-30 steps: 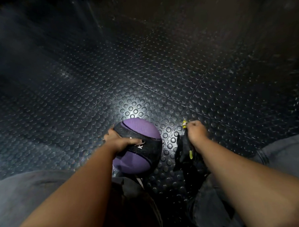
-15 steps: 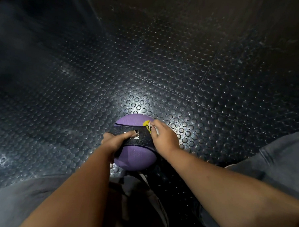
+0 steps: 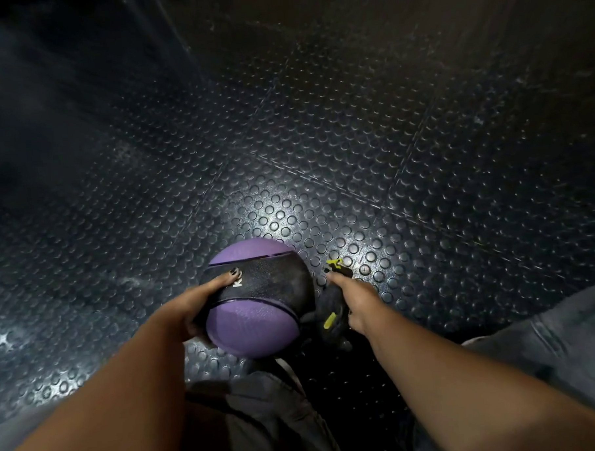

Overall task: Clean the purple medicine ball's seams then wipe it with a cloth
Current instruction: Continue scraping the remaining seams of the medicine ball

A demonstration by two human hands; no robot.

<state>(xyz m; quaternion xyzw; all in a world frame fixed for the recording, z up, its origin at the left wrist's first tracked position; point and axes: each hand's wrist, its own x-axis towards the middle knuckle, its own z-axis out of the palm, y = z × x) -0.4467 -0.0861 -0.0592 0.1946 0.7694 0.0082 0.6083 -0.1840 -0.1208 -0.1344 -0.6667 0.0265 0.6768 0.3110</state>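
- The purple medicine ball (image 3: 252, 316) is seen low in the middle of the picture, close in front of the person.
- The ball is held by the left hand (image 3: 194, 308) from its left side.
- The thumb (image 3: 223, 279) is laid on top of the ball and the fingers are curled round under its left side, so the ball is gripped.
- A wide black band (image 3: 274, 281) runs round the ball, and the thumb tip is pressed on it beside some white letters.
- Thin seams are seen where the black band meets the purple parts.
- It cannot be told if the ball is resting on the floor (image 3: 353, 137) or is lifted a little.
- The right hand (image 3: 359, 302) is seen just to the right of the ball, apart from it.
- A dark bundle (image 3: 332, 305) with yellow marks lies between the ball and the right hand, and it is touched by that hand.
- One finger is stretched toward a small yellow piece (image 3: 335, 264) at the far end of the bundle.
- The other fingers are hidden, so it cannot be told if the bundle is gripped.
- The floor is black and covered with round bumps, and a bright spot of light is seen just beyond the ball.
- Grey trousers (image 3: 560, 343) are seen at the near right.
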